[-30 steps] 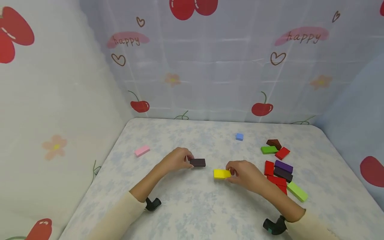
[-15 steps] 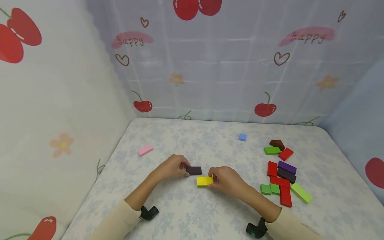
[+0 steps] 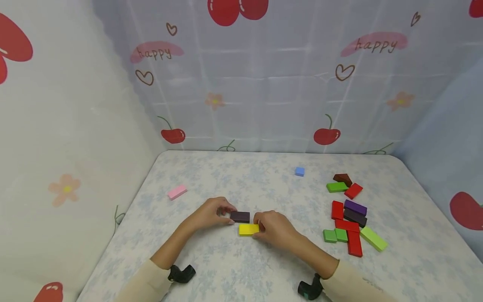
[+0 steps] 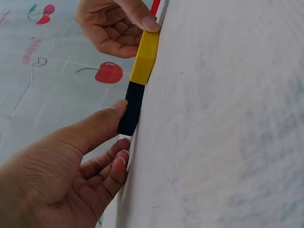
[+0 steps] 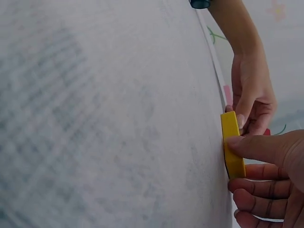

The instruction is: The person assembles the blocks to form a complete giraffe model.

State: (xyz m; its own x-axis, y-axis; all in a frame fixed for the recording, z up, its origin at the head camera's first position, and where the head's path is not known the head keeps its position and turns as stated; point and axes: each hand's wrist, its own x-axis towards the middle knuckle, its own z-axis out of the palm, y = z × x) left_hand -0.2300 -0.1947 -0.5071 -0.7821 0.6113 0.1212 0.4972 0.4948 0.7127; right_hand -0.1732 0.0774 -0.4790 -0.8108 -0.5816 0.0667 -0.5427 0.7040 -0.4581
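Note:
My left hand (image 3: 210, 214) pinches the left end of a flat black block (image 3: 240, 217) that lies on the table. In the left wrist view, the thumb lies against this black block (image 4: 132, 109) and the other fingers curl near its end. My right hand (image 3: 276, 228) holds a yellow block (image 3: 247, 230) by its right end, between thumb and fingers. The yellow block sits just in front of the black one; whether they touch cannot be told. From the right wrist, the yellow block (image 5: 231, 145) hides most of the black one.
Right of my hands lies a loose group of blocks, among them red blocks (image 3: 347, 225), a purple block (image 3: 355, 206), small green blocks (image 3: 330, 236) and a lime block (image 3: 373, 239). A blue block (image 3: 299, 171) lies farther back, a pink block (image 3: 177, 192) on the left.
The right hand has carried the yellow block leftward, close to the black block. My left hand has drawn the black block slightly nearer. The small green blocks have come out from behind the right arm.

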